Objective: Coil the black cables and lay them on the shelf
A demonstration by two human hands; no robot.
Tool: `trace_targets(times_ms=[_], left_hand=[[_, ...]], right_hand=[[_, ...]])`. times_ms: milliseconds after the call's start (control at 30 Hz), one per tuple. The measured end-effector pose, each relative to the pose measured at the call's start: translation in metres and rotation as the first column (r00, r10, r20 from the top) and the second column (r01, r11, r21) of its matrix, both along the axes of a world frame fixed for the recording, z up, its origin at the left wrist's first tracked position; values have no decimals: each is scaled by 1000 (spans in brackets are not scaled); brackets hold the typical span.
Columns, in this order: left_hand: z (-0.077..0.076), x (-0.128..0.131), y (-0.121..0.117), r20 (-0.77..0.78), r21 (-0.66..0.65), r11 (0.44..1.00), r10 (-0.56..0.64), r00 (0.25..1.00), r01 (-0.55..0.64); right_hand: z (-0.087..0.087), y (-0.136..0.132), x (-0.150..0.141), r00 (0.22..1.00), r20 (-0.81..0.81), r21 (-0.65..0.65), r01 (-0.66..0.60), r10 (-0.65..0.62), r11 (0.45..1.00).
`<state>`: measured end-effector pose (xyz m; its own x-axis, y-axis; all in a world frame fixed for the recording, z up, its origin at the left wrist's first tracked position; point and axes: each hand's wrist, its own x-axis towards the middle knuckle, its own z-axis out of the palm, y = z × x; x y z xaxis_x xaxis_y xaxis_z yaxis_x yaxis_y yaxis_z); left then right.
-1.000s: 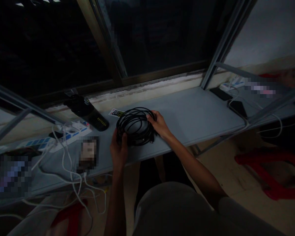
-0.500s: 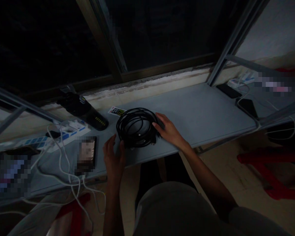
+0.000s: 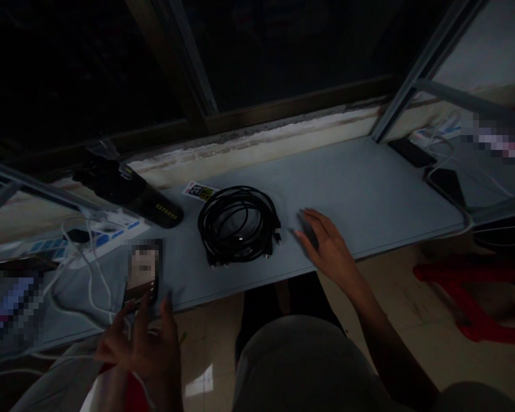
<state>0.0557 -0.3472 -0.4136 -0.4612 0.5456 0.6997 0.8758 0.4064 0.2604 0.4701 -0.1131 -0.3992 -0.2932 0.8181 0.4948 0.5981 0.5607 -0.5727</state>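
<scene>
A coiled black cable (image 3: 209,232) lies on the grey tabletop (image 3: 330,177), its plug ends at the coil's right and front. To the right of the coil, and apart from it, my right hand (image 3: 328,246) is open and holds nothing. My left hand (image 3: 143,343) is at the near left edge of the table, fingers spread, close to the lower end of a lit phone (image 3: 143,263). Whether a fingertip touches the phone I cannot tell. White cables (image 3: 100,274) run beside and behind this hand.
A dark bottle (image 3: 148,200) stands behind the phone, near a printed card (image 3: 197,190). Power strips (image 3: 107,234) are at the left. Two dark devices, one a black slab (image 3: 412,153), lie at the right. A red stool (image 3: 455,280) stands on the floor.
Both hands have moved off the cable coil. The left one went left and down toward the phone, the right one drew away to the right. The coil stays on the table.
</scene>
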Motion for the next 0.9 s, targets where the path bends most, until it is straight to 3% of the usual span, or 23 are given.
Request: trace_targets(times_ms=[233, 633, 900], left_hand=[[2, -6, -1, -19, -55, 998, -7, 1000, 6], [4, -1, 6, -54, 42, 997, -69, 996, 71], [22, -8, 23, -30, -6, 991, -134, 991, 134]], right_hand=[[-4, 1, -1, 1000, -15, 31, 25, -24, 999], [-9, 5, -1, 999, 7, 51, 46, -47, 998], [-14, 7, -2, 997, 48, 79, 50, -54, 996]])
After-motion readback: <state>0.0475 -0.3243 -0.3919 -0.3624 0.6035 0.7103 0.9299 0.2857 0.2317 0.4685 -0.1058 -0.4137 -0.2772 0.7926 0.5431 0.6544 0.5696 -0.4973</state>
